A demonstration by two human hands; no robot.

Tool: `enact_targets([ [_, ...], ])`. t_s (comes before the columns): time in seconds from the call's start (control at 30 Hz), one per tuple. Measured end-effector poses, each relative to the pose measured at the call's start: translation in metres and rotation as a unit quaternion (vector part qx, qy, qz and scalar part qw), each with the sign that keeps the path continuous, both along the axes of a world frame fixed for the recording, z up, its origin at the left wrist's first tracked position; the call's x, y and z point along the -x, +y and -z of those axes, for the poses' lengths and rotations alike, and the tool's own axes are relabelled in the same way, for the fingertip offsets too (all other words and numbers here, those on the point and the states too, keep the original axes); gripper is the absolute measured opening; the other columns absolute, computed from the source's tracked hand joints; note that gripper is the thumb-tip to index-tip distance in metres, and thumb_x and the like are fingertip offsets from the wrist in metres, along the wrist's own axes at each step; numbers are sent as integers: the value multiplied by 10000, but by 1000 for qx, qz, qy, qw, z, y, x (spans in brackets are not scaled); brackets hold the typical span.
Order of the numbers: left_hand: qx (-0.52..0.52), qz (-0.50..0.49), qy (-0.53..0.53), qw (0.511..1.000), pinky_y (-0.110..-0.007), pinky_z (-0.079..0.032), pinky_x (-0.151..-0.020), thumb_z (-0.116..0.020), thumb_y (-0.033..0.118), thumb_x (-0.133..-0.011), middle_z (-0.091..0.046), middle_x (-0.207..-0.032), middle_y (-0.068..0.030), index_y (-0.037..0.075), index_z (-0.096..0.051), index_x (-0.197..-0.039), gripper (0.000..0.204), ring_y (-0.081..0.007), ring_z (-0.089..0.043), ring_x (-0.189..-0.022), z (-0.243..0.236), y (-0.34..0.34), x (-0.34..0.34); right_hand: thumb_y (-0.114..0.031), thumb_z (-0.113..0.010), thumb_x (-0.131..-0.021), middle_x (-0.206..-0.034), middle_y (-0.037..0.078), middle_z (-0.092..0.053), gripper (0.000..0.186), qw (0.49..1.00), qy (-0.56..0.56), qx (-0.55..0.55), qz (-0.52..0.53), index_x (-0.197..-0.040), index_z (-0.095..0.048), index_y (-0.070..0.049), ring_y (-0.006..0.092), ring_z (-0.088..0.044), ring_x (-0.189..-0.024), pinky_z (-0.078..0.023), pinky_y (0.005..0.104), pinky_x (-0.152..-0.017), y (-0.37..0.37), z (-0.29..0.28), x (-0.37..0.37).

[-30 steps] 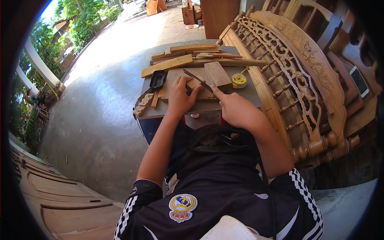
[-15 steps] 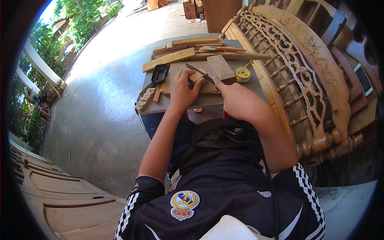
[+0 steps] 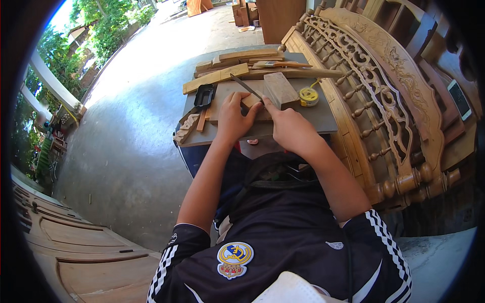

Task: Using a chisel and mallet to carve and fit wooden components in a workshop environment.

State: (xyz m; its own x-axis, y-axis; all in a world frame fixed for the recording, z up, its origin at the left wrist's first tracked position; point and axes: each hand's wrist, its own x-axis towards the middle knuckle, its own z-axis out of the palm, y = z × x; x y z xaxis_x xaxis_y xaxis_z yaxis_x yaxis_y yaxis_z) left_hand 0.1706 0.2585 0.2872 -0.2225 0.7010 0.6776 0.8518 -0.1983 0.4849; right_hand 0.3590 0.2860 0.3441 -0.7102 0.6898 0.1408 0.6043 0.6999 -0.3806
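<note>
Little change since a second ago: my left hand [image 3: 233, 117] presses small wood piece [image 3: 251, 101] mid-table [image 3: 323, 118]; right hand [image 3: 289, 129] grips chisel [image 3: 246, 86], carving continues.

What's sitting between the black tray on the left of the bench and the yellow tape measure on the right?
In the head view, between the black tray and the yellow tape measure lie a thin metal tool and a wooden block.

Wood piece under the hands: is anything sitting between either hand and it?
Nothing visible does. The left hand lies flat on the small wood piece, and the right hand meets it from the other side with a thin dark tool slanting over it. The wooden block and yellow tape measure lie off to the right.
</note>
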Motion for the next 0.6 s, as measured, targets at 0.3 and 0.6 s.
enact_targets([
  [0.3,25,-50,0,998,-448,-507,-877,-767,270,-845,-646,-1013,-184,5,-647,-1085,377,-381,-624,-1004,-3,1,-12,-28,-465,-899,-884,307,-685,699,998,-11,48,-31,-1573,-302,-112,476,-685,-853,-553,536,-820,-2,-9,-34],
  [0.6,4,-33,27,999,-438,-511,-842,-762,276,-853,-648,-989,-169,19,-682,-1119,378,-382,-630,-948,-1,4,-19,-54,-500,-934,-796,299,-671,660,998,-50,41,18,-1565,-312,-90,463,-680,-767,-550,539,-755,-32,-21,-60],
])
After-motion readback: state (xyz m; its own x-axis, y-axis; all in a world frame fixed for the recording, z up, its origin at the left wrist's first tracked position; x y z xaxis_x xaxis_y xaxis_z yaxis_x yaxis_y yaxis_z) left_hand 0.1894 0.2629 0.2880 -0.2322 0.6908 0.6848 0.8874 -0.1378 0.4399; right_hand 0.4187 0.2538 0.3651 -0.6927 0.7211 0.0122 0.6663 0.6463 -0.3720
